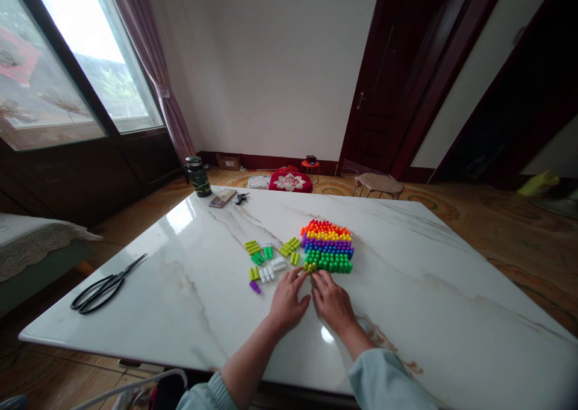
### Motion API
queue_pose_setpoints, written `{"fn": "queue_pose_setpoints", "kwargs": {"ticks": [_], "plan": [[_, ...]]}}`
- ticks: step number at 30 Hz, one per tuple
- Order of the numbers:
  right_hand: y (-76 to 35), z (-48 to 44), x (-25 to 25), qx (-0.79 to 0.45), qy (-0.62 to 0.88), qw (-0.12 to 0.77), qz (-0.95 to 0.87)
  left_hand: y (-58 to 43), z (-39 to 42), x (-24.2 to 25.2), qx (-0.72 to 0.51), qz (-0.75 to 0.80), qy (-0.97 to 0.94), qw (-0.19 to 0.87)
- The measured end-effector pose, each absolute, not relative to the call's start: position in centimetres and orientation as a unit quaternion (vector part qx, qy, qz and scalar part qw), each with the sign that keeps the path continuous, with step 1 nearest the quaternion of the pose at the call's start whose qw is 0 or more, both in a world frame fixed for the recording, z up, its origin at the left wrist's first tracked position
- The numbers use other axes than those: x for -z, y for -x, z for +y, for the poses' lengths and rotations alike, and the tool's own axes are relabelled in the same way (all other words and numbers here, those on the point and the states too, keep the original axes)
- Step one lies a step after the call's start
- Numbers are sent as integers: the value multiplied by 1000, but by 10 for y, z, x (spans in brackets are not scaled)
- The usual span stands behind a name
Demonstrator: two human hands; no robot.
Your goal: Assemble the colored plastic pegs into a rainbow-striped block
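Observation:
Small rounded plastic pegs stand packed in coloured rows, with red pegs (pixel 321 224) at the back, then orange, yellow, purple and blue, and green pegs (pixel 334 262) nearer me. Several yellow-green pegs (pixel 309 266) stand at the block's front left corner. My left hand (pixel 289 298) has its fingertips against these, fingers stretched and thumb apart. From the other side my right hand (pixel 333 300) reaches to the same corner, its fingers extended beside the green row. Left of the block lie loose white pegs (pixel 267 274), green pegs (pixel 257 258), yellow-green pegs (pixel 289 247) and a purple peg (pixel 255 286).
Black-handled scissors (pixel 108 285) lie on the left of the marble-patterned table (pixel 180 313). Along its far left edge are a camouflage flask (pixel 197 177), a phone (pixel 222 198) and keys (pixel 241 198). Beyond the table stand a round stool (pixel 378 183) and a red cushioned seat (pixel 290 181).

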State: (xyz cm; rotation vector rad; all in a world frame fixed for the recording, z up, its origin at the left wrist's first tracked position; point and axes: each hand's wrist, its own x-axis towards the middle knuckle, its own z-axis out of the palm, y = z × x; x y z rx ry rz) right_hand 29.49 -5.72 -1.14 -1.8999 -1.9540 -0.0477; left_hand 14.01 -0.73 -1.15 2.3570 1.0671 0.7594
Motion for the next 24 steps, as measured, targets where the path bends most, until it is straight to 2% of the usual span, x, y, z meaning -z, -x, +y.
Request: {"fn": "queue_pose_setpoints", "kwargs": {"ticks": [14,24], "plan": [[-296,-59,13,39,670,230,-705,-143,-7,14,-275,378,-862,193],[-296,-59,13,27,662,214,-717,-134,-1,9,-363,366,-815,265]]}}
